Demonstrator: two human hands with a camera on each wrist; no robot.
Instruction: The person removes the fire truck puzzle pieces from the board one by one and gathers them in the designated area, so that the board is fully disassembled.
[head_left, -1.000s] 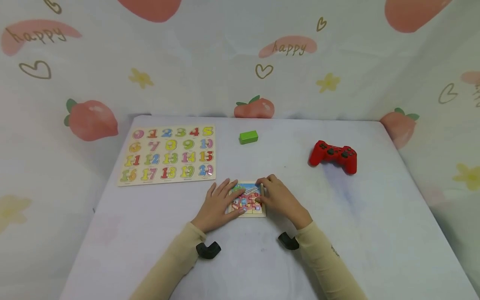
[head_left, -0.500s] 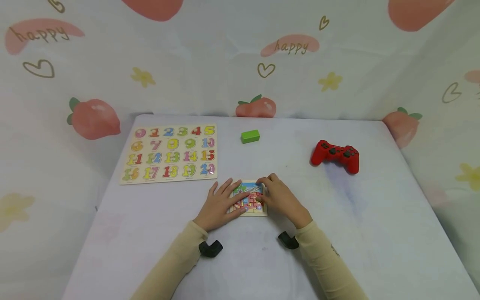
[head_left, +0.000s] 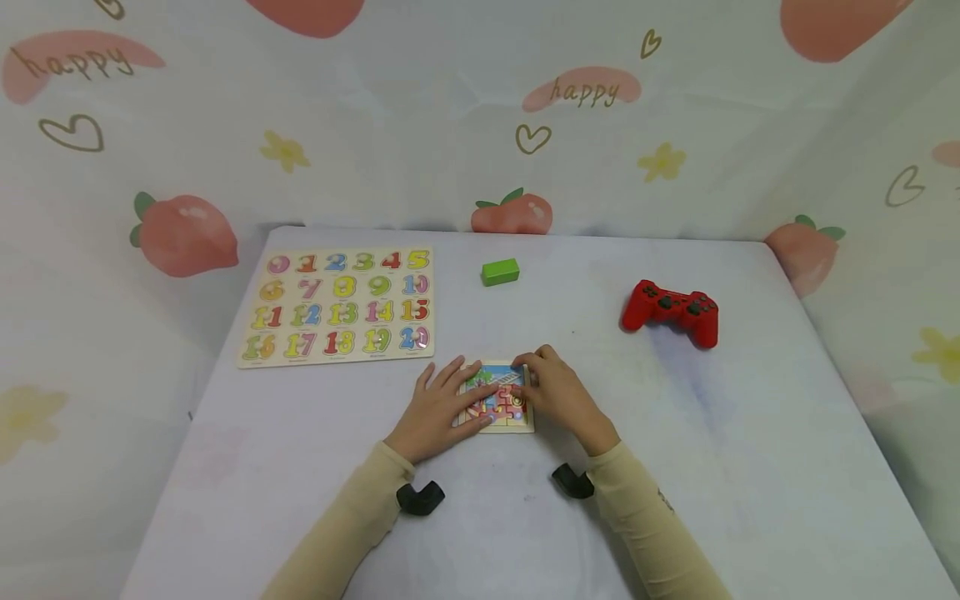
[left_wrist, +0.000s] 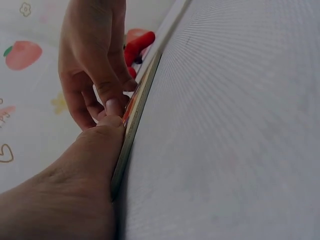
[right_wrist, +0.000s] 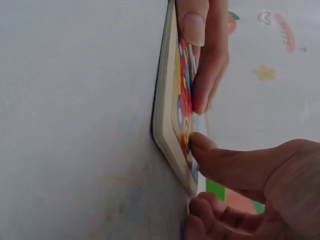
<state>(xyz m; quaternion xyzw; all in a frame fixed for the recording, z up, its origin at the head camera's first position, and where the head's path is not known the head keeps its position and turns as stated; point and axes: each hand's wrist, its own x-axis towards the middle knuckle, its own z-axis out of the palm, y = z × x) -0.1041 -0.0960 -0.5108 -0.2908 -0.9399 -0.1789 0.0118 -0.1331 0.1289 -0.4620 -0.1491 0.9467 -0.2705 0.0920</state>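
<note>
A small wooden jigsaw puzzle [head_left: 507, 410] with a colourful picture lies flat on the table in a pale frame. My left hand [head_left: 432, 419] rests on its left side, fingers stretched and spread across the picture. At the right edge, my right hand [head_left: 566, 400] has its thumb on the picture and its other fingers bent by the frame's side. Close up in the right wrist view, the thumb [right_wrist: 212, 157] presses near the corner of the puzzle [right_wrist: 185, 107], while curled fingertips sit beside the edge. The hands cover parts of the picture.
A number puzzle board [head_left: 341, 307] with rows of coloured numerals lies at the back left. Behind the small puzzle sits a green block [head_left: 500, 272]. A red game controller [head_left: 670, 313] lies to the right. Patterned cloth [head_left: 420, 100] hangs behind the white table [head_left: 495, 533].
Both hands stay on the jigsaw puzzle with barely any shift. The right thumb and wrist move very slightly. The whole head view drifts a little.
</note>
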